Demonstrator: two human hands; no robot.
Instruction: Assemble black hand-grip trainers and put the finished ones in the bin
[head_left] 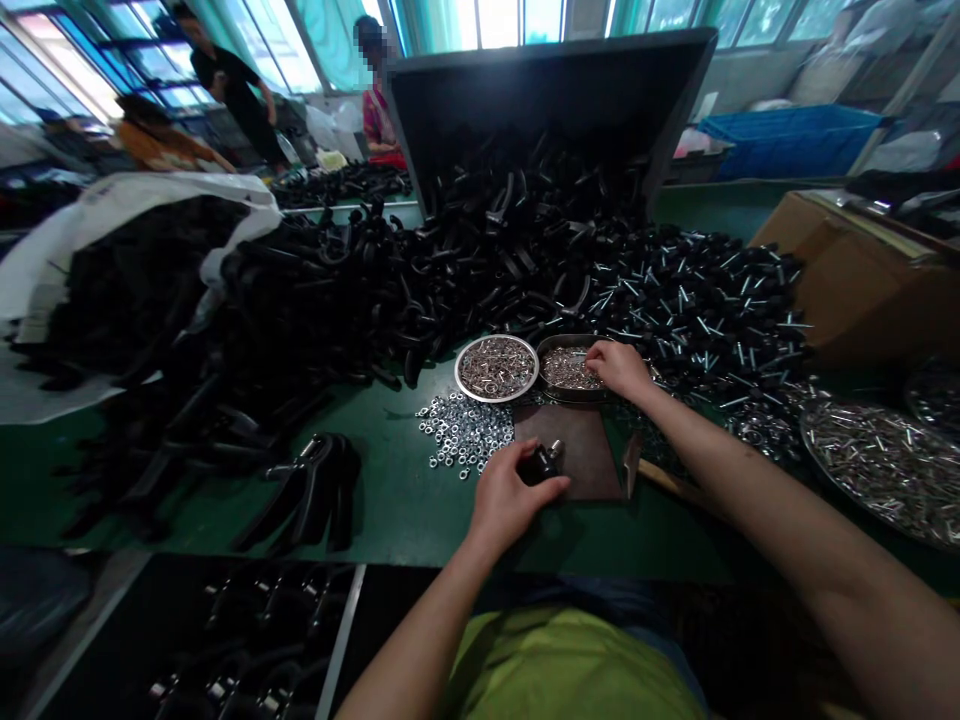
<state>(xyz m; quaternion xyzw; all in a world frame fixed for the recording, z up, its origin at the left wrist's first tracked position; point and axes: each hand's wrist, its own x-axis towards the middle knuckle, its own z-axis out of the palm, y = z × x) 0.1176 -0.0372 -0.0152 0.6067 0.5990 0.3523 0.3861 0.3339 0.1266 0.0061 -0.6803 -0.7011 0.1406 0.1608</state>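
Observation:
My left hand (517,492) is closed around a small black part (538,464) with a metal piece sticking up from it, over the front of a brown plate (581,450). My right hand (619,368) reaches into the right side of a dark oval tin (576,394) of small metal pieces; its fingertips are pinched together, and what they hold is too small to make out. Beside the tin, a round silver-rimmed dish (496,368) holds small metal pins. Metal nuts (465,432) lie loose left of the plate. A hammer (667,480) rests below my right forearm.
Black parts (375,290) are heaped across the back, spilling from a tipped bin (555,90). Black parts with metal pins (697,300) lie right, near a cardboard box (862,270) and a metal-filled tray (885,460). A crate (341,640) stands front left. People are behind.

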